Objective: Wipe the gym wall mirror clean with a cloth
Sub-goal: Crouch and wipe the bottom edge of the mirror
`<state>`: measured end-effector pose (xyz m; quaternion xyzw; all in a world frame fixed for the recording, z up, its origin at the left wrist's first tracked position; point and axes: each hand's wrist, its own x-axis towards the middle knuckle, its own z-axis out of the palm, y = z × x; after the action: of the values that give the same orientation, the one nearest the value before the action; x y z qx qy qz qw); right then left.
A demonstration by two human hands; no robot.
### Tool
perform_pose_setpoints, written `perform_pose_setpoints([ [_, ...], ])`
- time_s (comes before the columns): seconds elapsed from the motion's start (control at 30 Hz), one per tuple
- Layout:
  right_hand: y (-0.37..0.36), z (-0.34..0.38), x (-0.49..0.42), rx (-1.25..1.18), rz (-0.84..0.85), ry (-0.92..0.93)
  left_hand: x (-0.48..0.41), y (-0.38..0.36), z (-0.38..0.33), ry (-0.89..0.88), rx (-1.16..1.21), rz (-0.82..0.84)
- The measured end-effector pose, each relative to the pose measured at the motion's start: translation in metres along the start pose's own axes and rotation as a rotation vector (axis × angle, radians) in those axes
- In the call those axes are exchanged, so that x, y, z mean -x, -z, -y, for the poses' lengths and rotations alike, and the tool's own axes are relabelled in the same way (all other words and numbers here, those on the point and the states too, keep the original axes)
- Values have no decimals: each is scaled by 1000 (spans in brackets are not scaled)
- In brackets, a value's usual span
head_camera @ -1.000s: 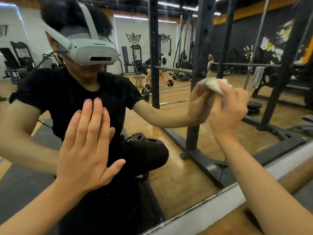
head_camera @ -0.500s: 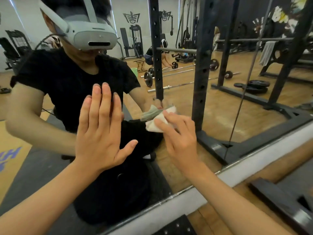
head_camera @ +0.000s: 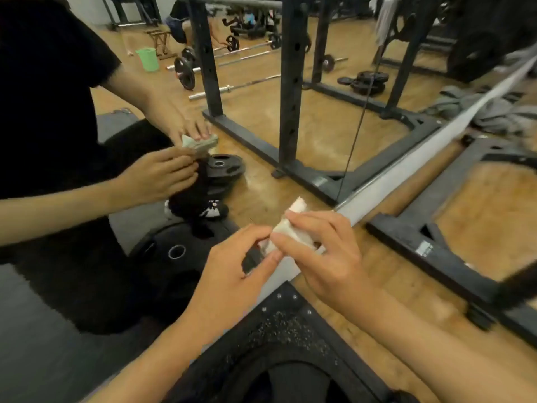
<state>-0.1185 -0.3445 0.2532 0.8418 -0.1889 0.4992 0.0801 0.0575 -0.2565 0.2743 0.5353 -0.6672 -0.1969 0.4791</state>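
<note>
Holding a white cloth point(head_camera: 290, 228) in both hands, low down by the bottom edge of the gym wall mirror point(head_camera: 334, 141).
The right hand point(head_camera: 328, 257) curls its fingers and thumb round the bunched cloth, and the left hand point(head_camera: 232, 269) pinches its near end between thumb and fingertips. The cloth is near the glass but not touching it, just above the pale strip point(head_camera: 406, 167) under the mirror. The glass reflects both hands and the cloth.
</note>
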Motion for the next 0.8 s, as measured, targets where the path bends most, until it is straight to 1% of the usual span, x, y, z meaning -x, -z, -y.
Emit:
perform_pose_setpoints([
  [0.1,13,20,6,-91,141,-64,19,-6,8,96,263,-36],
  [0.17,24,34,12,-163,190,-201,31,-10,15,129,405,-30],
  [0.27,38,51,22,-174,270,-427,48,-21,28,76,398,32],
  [0.4,63,67,45,-171,392,-624,69,-42,36,126,515,151],
  [0.47,77,77,57,-164,462,-716,77,-53,41,125,511,202],
  [0.5,83,83,62,-161,485,-783,81,-59,43,92,486,221],
  [0.57,97,89,67,-196,463,-926,86,-70,45,31,425,235],
  [0.6,103,92,70,-208,446,-996,89,-75,44,36,444,248],
  [0.67,110,94,72,-282,450,-1117,93,-79,47,89,524,299],
  [0.73,110,94,77,-363,505,-1170,97,-84,49,176,601,369],
  [0.8,103,89,84,-412,583,-1217,104,-90,50,248,618,348],
])
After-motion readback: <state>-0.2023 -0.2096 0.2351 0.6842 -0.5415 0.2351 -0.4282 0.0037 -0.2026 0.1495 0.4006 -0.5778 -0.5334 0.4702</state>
